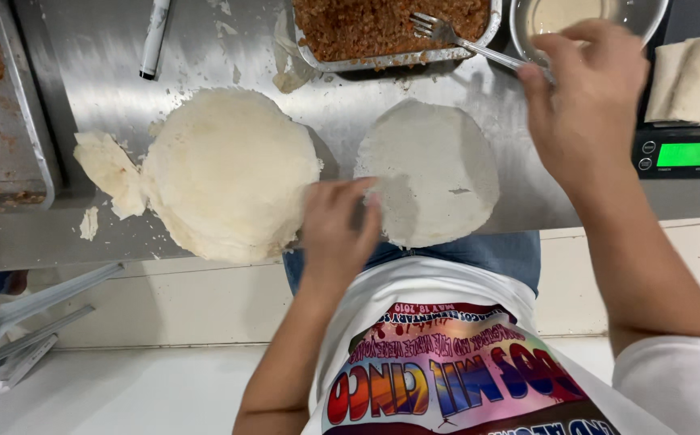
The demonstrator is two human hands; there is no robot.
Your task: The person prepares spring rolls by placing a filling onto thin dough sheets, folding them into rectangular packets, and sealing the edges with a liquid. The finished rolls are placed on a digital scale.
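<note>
Standing right by the steel counter (205, 48) here: the person's left hand (338, 229) is lying flat on the near left edge of a single round wrapper (430, 173) spread out on the metal, fingers together and pressing on it, not gripping anything. The right hand (587, 101) is up at the far right, fingers clamped on the handle of a fork (463, 42) whose tines sit in the tray of brown filling (382, 24). A thick stack of wrappers (229, 173) sits just left of the single one, with torn scraps (112, 173) beside it. A bowl of pale liquid (563, 14) and a scale with a green display (684, 153) are at the far right.
</note>
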